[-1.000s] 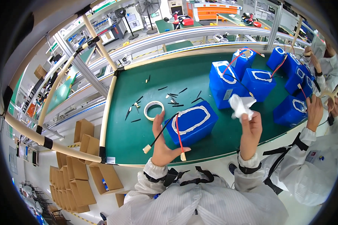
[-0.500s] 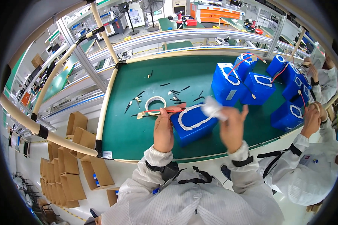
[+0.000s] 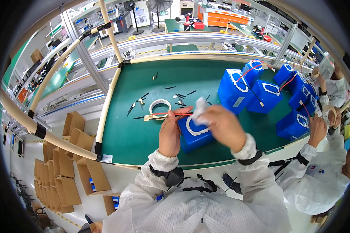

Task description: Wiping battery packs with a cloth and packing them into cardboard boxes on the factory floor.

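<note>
A blue battery pack (image 3: 196, 143) stands on the green bench mat in front of me, with a white bead of sealant (image 3: 191, 131) looped on its top. My left hand (image 3: 170, 134) is closed at the pack's left side, gripping the red and black wires (image 3: 159, 115) that run out to the left. My right hand (image 3: 226, 126), blurred by motion, is closed on a crumpled white wipe (image 3: 200, 112) above the top of the pack. Hand and wipe hide the right part of the sealant loop.
A roll of tape (image 3: 160, 108) lies behind the wires, near several short black pieces (image 3: 179, 96). More blue battery packs (image 3: 232, 91) stand to the right, where a co-worker's hands (image 3: 319, 130) hold a tape roll (image 3: 329, 115). Cardboard boxes (image 3: 66, 190) fill the floor at left.
My right hand has swept left with the wipe, from the pack's right end to over its middle. My left hand stays in place. The view has shifted slightly.
</note>
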`<state>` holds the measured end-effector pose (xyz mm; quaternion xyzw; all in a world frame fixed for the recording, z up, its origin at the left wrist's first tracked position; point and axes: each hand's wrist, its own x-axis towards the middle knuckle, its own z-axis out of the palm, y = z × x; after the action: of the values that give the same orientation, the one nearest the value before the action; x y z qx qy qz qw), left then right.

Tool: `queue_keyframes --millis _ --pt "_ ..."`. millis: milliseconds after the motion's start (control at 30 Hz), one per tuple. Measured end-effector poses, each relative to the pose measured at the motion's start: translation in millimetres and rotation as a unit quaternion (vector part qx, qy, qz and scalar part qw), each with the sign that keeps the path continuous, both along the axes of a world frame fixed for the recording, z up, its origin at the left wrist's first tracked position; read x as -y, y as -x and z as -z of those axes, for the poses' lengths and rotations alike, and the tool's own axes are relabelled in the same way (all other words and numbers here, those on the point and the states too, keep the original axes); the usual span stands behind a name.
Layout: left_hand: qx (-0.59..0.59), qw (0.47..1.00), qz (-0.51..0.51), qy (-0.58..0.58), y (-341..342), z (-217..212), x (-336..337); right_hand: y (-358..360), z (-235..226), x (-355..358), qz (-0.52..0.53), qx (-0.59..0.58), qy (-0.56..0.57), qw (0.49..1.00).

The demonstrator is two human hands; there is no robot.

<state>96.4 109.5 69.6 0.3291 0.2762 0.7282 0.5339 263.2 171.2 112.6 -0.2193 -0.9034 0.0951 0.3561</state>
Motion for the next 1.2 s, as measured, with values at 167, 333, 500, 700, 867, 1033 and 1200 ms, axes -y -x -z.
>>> queue_keyframes --millis 167,333,500,700,867,1033,1200 --pt "-0.001 1.0 -0.005 -0.004 0.6 0.4 1.5 -25.7 -32.5 -2.7 0.279 0.11 -0.06 0.952" --pt "-0.013 1.0 -0.008 -0.016 1.2 5.6 0.4 9.0 -16.2 13.2 -0.011 0.045 -0.033 0.998" --pt "-0.011 1.0 0.006 0.016 0.6 -3.1 6.0 -43.2 -28.5 -26.2 0.343 0.136 -0.096 0.924" --pt "-0.018 1.0 -0.017 0.014 -2.8 1.1 1.1 2.8 -26.1 -1.9 -0.009 0.035 -0.011 0.999" --pt "-0.042 0.999 -0.013 0.016 -0.6 -5.4 5.8 -38.7 -28.1 -49.6 0.361 0.166 -0.13 0.908" --pt "-0.048 0.998 -0.031 0.017 -0.6 -0.6 4.8 -10.5 -34.1 -14.7 0.011 -0.014 -0.029 0.999" --pt "-0.061 0.998 -0.017 0.025 -0.7 -5.0 8.9 -35.3 -17.8 -49.7 0.306 0.161 -0.146 0.927"
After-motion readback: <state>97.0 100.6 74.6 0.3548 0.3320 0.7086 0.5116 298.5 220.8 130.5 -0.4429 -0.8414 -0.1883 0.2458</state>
